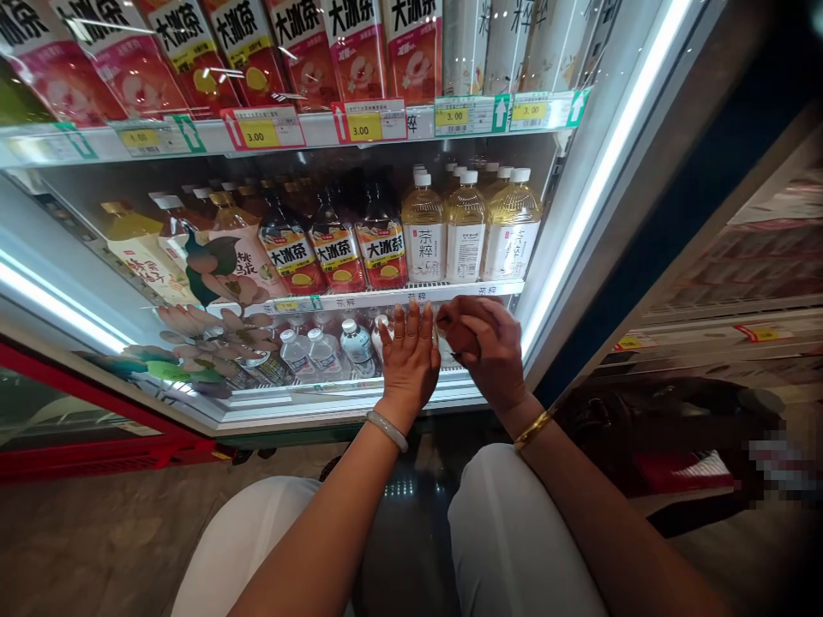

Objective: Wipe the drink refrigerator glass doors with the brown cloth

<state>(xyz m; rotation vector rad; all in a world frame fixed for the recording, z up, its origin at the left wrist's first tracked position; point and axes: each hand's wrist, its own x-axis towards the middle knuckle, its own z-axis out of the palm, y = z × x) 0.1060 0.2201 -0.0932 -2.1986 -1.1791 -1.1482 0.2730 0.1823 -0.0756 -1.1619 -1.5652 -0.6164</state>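
My left hand (411,356), with a pale bangle at its wrist, lies flat on the glass door of a lit drinks fridge, fingers stretched upward. Just beside it my right hand (492,351) is closed against the same glass, its fingers bent and pressed together. A gold bracelet (533,430) circles that wrist. Whatever the right fingers may hold is hidden. A brownish patch by their tips could be the hand's reflection. To the left, a flower decal (215,330) in pink and green covers part of the glass. Behind it stand small clear bottles (325,353) on the bottom shelf.
Tea bottles (466,227) fill the middle shelf, and cartons (357,51) the upper one, above price tags (369,122). A dark blue door frame (617,291) rises at the right. My knees (514,531) are bent close below the hands. Red trim (96,420) runs along the left.
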